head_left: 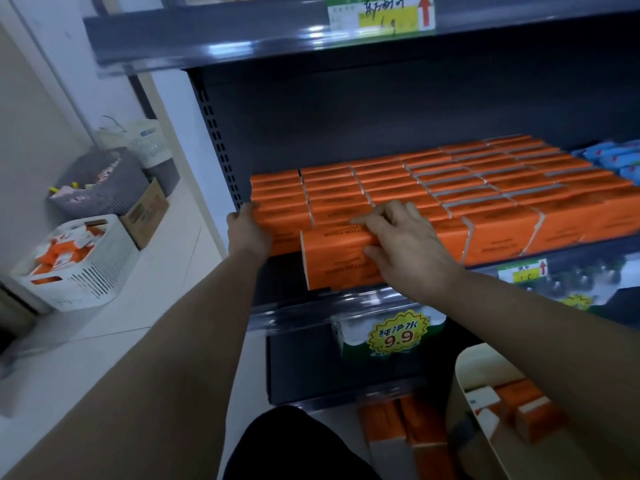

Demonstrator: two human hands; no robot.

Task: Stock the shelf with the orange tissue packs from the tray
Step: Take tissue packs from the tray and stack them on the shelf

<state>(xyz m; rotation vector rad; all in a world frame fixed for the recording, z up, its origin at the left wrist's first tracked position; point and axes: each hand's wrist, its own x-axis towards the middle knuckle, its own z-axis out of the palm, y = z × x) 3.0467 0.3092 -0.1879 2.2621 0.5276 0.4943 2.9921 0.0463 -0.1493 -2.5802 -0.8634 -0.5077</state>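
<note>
Head view, dark shelf (346,116), pale floor (104,341) — fingers (381,216) gripping orange pack (332,258)

tissue packs (450,188) fill the shelf (398,303); tray (485,410) sits below right.

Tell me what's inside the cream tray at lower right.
The cream tray holds several orange tissue packs, lying jumbled. The right forearm covers part of it, so the count is unclear.

Orange tissue packs (433,199) with dark lettering fill a dark grey shelf (346,109). Blue packs (613,161) sit beside them. A yellow starburst price tag (398,336) shows red digits; the cream tray (474,375) holds orange.
</note>
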